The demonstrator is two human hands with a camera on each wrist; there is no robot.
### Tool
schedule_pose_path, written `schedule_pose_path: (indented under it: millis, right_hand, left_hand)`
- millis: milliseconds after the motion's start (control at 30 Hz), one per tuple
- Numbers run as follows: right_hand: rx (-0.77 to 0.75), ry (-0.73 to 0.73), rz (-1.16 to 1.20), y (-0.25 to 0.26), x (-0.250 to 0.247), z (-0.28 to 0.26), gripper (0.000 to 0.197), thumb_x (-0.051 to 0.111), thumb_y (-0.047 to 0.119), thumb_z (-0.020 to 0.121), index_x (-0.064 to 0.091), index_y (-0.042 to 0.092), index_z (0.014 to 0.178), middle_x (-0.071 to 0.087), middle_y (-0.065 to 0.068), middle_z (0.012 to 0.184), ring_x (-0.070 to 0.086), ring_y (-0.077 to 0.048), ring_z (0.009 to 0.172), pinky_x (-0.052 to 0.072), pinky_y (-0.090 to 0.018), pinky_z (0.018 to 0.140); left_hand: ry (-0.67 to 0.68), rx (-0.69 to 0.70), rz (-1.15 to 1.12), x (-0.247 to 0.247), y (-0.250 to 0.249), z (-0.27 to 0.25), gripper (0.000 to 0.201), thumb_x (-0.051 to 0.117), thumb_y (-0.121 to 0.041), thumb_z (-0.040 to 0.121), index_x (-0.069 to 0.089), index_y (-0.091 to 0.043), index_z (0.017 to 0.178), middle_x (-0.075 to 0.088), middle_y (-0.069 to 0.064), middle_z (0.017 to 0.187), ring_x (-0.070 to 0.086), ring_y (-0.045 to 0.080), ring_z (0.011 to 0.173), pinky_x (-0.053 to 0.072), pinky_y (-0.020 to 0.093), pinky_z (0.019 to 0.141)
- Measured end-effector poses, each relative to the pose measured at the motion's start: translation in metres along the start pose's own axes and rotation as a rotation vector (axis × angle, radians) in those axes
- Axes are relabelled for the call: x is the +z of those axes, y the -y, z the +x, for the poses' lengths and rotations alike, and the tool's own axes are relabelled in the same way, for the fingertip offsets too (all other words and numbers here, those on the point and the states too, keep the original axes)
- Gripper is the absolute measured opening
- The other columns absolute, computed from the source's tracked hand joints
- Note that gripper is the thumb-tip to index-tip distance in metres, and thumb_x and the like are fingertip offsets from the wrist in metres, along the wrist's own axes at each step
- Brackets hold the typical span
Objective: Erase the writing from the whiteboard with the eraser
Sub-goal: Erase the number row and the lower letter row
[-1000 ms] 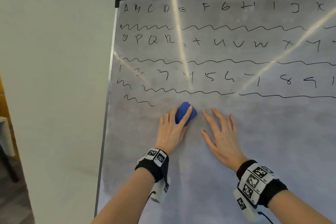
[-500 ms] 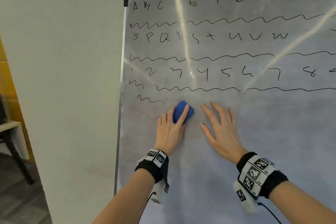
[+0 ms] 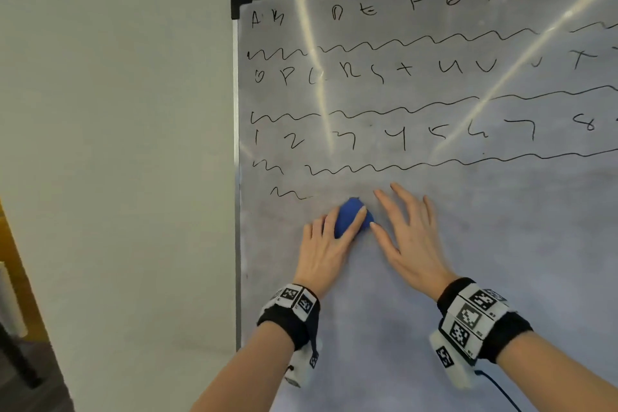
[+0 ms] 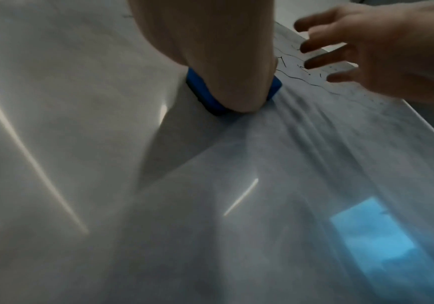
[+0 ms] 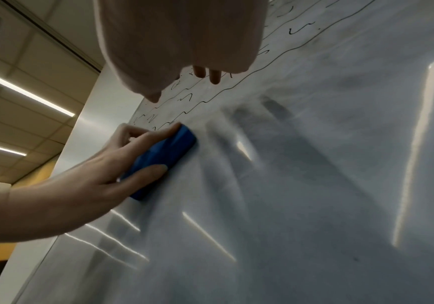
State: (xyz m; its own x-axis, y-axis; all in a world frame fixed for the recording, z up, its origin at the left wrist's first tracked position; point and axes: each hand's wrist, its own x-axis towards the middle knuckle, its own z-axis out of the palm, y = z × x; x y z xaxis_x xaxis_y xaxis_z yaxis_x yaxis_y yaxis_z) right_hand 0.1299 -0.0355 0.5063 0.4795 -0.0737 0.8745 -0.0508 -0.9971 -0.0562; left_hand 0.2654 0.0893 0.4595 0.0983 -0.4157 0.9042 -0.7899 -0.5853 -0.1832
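While the left hand [image 3: 329,242] presses the blue eraser [image 3: 351,216] flat against the whiteboard [image 3: 501,244], fingers curled over it, the eraser lies under that hand's fingertips, just below the lowest wavy line [image 3: 289,193]. Just beside the eraser, the right hand [image 3: 409,237] rests with fingers spread, holding nothing.

Eraser [image 3: 351,217] against marked whiteboard [image 3: 434,278]
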Motion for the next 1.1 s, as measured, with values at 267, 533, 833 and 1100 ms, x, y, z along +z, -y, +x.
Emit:
schedule_pose_path:
  millis: [267, 533, 833, 1100]
  right_hand:
    - [-0.030, 0.062, -0.053, 0.015, 0.011, -0.009, 0.053, 0.035, 0.042, 0.096, 0.030, 0.024, 0.146, 0.033, -0.011, 0.144, 0.042, -0.033, 0.128, 0.021, -0.055, 0.111]
    - [-0.037, 0.020, -0.033, 0.030, 0.022, 0.009, 0.054, 0.037, 0.043, 0.094, 0.031, 0.025, 0.145, 0.031, -0.008, 0.145, 0.040, -0.031, 0.128, 0.017, -0.050, 0.112]
    - [-0.052, 0.052, -0.010, 0.033, 0.032, 0.005, 0.053, 0.033, 0.045, 0.095, 0.029, 0.026, 0.145, 0.032, -0.009, 0.144, 0.043, -0.033, 0.127, 0.019, -0.054, 0.111]
    - [-0.054, 0.032, -0.021, 0.034, 0.033, 0.009, 0.053, 0.036, 0.043, 0.095, 0.031, 0.025, 0.145, 0.033, -0.010, 0.144, 0.043, -0.032, 0.125, 0.015, -0.051, 0.112]
  left_hand:
    - [-0.032, -0.496, -0.003, -0.016, 0.059, -0.004, 0.060, 0.053, -0.025, 0.090, 0.034, -0.025, 0.147, 0.046, 0.025, 0.126, 0.046, 0.034, 0.093, 0.042, 0.045, 0.081]
    - [0.026, -0.015, 0.088, -0.017, 0.069, -0.009, 0.077, 0.070, -0.022, 0.084, 0.029, -0.030, 0.148, 0.047, 0.015, 0.126, 0.047, 0.029, 0.087, 0.042, 0.038, 0.072]
    - [0.012, -0.261, 0.012, -0.014, 0.059, -0.021, 0.057, 0.044, -0.033, 0.094, 0.031, -0.024, 0.149, 0.042, 0.021, 0.127, 0.049, 0.034, 0.091, 0.045, 0.041, 0.076]
    - [-0.049, -0.501, 0.023, -0.024, 0.090, -0.018, 0.061, 0.061, -0.028, 0.091, 0.037, -0.022, 0.147, 0.046, 0.025, 0.128, 0.047, 0.036, 0.097, 0.044, 0.045, 0.082]
